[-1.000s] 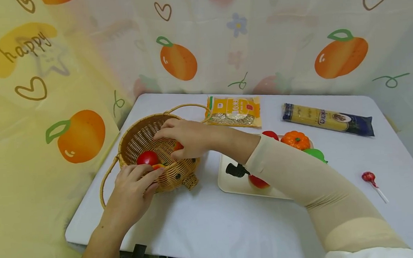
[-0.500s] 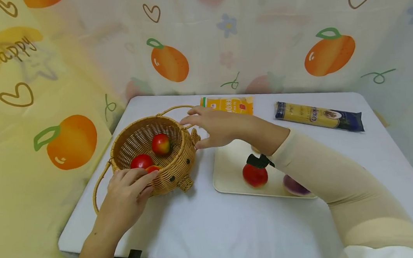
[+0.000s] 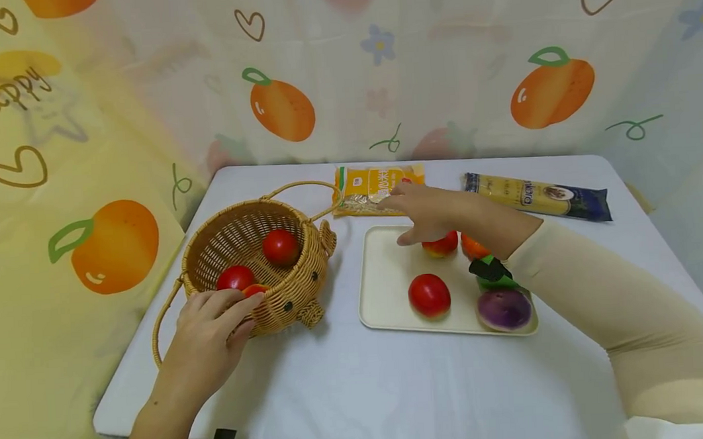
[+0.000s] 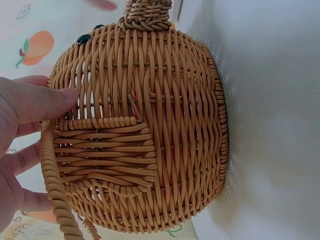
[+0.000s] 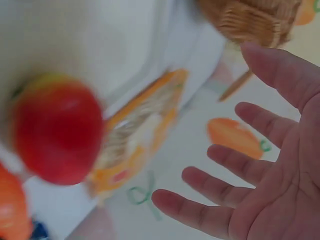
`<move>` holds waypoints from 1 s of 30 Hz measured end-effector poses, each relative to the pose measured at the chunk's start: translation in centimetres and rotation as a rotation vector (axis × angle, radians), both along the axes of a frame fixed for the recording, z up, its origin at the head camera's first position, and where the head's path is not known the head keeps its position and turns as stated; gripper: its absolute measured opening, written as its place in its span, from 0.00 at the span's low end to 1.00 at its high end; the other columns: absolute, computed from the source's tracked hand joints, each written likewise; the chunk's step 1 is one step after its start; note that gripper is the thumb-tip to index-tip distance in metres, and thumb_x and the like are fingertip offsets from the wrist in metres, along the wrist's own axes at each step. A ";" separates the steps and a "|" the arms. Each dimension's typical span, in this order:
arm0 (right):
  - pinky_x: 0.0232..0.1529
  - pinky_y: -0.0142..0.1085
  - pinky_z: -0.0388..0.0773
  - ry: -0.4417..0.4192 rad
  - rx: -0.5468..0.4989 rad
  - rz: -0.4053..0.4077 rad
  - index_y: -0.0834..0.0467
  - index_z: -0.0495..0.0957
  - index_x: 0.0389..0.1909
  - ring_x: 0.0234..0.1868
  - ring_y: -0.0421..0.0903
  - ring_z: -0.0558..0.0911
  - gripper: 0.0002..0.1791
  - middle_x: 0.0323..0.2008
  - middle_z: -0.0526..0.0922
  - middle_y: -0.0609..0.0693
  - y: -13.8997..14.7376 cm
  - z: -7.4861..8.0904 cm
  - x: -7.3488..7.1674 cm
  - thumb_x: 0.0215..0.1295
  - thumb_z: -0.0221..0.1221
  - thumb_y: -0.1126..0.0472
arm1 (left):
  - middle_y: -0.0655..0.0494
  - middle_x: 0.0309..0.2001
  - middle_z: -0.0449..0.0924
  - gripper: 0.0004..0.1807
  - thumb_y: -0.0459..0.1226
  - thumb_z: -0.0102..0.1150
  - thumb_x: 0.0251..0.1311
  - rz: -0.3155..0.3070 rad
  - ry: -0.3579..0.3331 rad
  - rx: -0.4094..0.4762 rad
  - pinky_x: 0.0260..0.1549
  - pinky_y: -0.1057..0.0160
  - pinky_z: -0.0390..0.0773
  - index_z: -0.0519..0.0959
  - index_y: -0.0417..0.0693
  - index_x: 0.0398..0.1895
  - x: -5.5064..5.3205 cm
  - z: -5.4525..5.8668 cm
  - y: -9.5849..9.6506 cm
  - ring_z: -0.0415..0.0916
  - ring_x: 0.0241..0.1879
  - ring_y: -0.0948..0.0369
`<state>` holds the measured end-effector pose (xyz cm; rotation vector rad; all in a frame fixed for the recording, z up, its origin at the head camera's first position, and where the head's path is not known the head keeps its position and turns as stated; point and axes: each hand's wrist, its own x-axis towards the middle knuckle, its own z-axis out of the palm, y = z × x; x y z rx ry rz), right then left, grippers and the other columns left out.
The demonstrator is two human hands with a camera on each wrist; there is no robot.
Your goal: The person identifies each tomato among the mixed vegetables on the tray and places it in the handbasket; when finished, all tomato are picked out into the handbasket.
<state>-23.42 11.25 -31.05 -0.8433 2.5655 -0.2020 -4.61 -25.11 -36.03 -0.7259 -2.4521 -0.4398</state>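
At the left stands a wicker basket (image 3: pixel 298 290) with an animal face, and my left hand (image 3: pixel 205 336) grips its near rim. In the left wrist view the thumb (image 4: pixel 50 102) presses the outer wall. Inside lie two red round fruits, one on the right (image 3: pixel 281 248) and one on the left (image 3: pixel 235 277), plus an orange-red piece partly hidden by my fingers. My right hand (image 3: pixel 437 212) is spread and holds nothing, above the cream tray (image 3: pixel 385 284). Under it a red-yellow apple (image 3: pixel 441 245) lies near a red fruit (image 3: pixel 430 296), a small orange pumpkin (image 3: pixel 473 247) and a purple vegetable (image 3: pixel 504 309).
Behind the tray lies a yellow bag of grain-like food (image 3: pixel 350 196). A long blue-and-yellow package (image 3: pixel 535 196) lies at the back right. The basket's handle (image 3: pixel 302 183) sticks up at the back. A green item on the tray is mostly covered by the wrist strap (image 3: pixel 490 270).
My right hand has come out of the basket, leaving a red fruit there, and has moved right over the tray. The left hand keeps its grip on the rim.
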 end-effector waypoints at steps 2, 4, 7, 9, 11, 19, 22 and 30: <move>0.71 0.60 0.64 -0.018 0.029 -0.027 0.45 0.62 0.78 0.74 0.61 0.63 0.41 0.75 0.62 0.57 0.9 -0.7 -0.1 0.65 0.68 0.49 | 0.44 0.43 0.83 0.28 0.25 0.79 0.40 0.002 -0.005 -0.004 0.46 0.40 0.71 0.87 0.47 0.50 0.0 0.0 -0.1 0.74 0.44 0.42; 0.70 0.62 0.65 -0.041 0.050 -0.054 0.44 0.63 0.77 0.72 0.63 0.64 0.40 0.75 0.61 0.58 1.6 -1.4 -0.2 0.66 0.68 0.51 | 0.44 0.43 0.83 0.28 0.25 0.79 0.39 0.004 -0.008 -0.007 0.46 0.39 0.71 0.87 0.47 0.50 0.0 0.0 -0.2 0.74 0.44 0.42; 0.67 0.59 0.70 -0.076 0.077 -0.072 0.46 0.65 0.76 0.68 0.61 0.68 0.39 0.74 0.63 0.59 2.6 -2.6 -0.2 0.66 0.68 0.54 | 0.45 0.43 0.83 0.28 0.25 0.79 0.40 0.010 -0.017 -0.011 0.47 0.39 0.71 0.86 0.47 0.50 0.0 0.0 -0.2 0.74 0.45 0.42; 0.63 0.56 0.75 -0.086 0.096 -0.066 0.47 0.66 0.76 0.63 0.59 0.71 0.38 0.70 0.66 0.58 3.0 -3.2 -0.1 0.66 0.67 0.55 | 0.44 0.43 0.83 0.28 0.25 0.78 0.41 0.012 -0.021 -0.012 0.47 0.40 0.71 0.86 0.47 0.51 0.0 0.0 -0.2 0.73 0.45 0.42; 0.62 0.54 0.76 -0.094 0.113 -0.054 0.47 0.66 0.75 0.61 0.57 0.72 0.37 0.67 0.69 0.57 3.3 -3.7 0.0 0.66 0.67 0.56 | 0.44 0.43 0.83 0.28 0.25 0.78 0.41 0.016 -0.024 -0.011 0.47 0.40 0.71 0.86 0.47 0.51 0.0 0.0 -0.2 0.73 0.45 0.42; 0.62 0.52 0.76 -0.062 0.116 -0.013 0.52 0.75 0.67 0.56 0.56 0.74 0.31 0.61 0.74 0.57 3.9 -4.4 0.4 0.63 0.69 0.63 | 0.44 0.44 0.83 0.28 0.25 0.79 0.40 0.018 -0.019 -0.011 0.46 0.40 0.71 0.86 0.47 0.51 0.1 0.0 -0.1 0.73 0.46 0.43; 0.62 0.52 0.76 -0.048 0.124 -0.005 0.53 0.77 0.64 0.55 0.55 0.75 0.28 0.59 0.75 0.57 4.1 -4.6 0.3 0.63 0.69 0.64 | 0.43 0.44 0.83 0.28 0.25 0.78 0.41 0.015 -0.021 -0.017 0.47 0.41 0.70 0.86 0.46 0.51 0.0 0.1 -0.1 0.73 0.46 0.42; 0.64 0.53 0.75 -0.045 0.112 -0.010 0.52 0.77 0.63 0.56 0.54 0.76 0.26 0.58 0.75 0.55 4.5 -4.8 0.2 0.64 0.69 0.63 | 0.44 0.44 0.83 0.28 0.24 0.79 0.40 0.023 -0.021 -0.018 0.46 0.41 0.72 0.87 0.46 0.50 0.1 0.0 0.0 0.74 0.46 0.42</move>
